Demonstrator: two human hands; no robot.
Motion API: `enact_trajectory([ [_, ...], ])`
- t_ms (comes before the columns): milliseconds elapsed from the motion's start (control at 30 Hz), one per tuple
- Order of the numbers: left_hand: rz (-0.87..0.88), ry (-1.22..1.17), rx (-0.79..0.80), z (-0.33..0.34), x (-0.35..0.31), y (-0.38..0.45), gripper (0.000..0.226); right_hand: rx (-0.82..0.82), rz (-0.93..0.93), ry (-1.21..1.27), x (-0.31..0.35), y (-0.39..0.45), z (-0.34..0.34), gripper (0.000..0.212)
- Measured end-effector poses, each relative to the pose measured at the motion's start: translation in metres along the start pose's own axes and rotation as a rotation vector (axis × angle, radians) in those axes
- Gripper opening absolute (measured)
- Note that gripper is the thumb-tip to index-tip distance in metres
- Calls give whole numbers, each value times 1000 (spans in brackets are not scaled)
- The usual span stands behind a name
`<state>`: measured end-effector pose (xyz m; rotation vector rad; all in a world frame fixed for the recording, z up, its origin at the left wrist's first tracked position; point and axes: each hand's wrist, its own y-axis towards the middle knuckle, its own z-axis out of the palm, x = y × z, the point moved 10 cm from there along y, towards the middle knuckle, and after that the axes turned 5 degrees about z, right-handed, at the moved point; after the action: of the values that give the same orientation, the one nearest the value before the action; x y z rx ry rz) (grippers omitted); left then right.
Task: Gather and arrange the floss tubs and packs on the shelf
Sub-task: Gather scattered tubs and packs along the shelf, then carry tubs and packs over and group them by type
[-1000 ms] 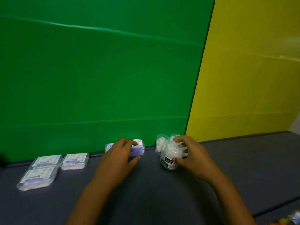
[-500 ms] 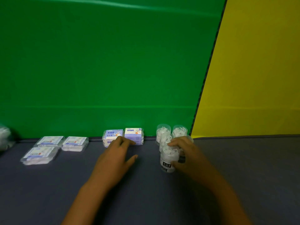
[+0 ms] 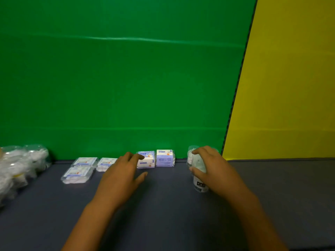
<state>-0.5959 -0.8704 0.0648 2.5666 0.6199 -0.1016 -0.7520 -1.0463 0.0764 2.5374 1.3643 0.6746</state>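
Clear floss tub (image 3: 199, 180): held in my right hand's (image 3: 213, 171) grip. Left hand (image 3: 119, 180): grip wide, fingertips over white pack (image 3: 146, 161).

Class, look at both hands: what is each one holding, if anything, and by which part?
The right hand grips a clear floss tub around its upper body. The left hand holds nothing; its fingertips touch a standing pack.

Left hand (image 3: 121, 176) flat, fingers (image 3: 135, 156) spread, right hand (image 3: 213, 169) curled in a grasp
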Motion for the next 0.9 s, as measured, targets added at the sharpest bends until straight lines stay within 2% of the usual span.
enact_trajectory([
  [200, -62, 96, -54, -57, 53, -52, 52, -37, -74, -136, 93, -16, 10, 49],
  [433, -199, 193, -56, -118, 140, -148, 55, 62, -178, -105, 219, -50, 60, 64],
  [667, -304, 209, -89, -183, 208, -245, 52, 27, -329, -22, 348, -76, 70, 59],
  [900, -497, 334, -108, -257, 289, -355, 56, 99, -532, 105, 497, -104, 111, 59],
])
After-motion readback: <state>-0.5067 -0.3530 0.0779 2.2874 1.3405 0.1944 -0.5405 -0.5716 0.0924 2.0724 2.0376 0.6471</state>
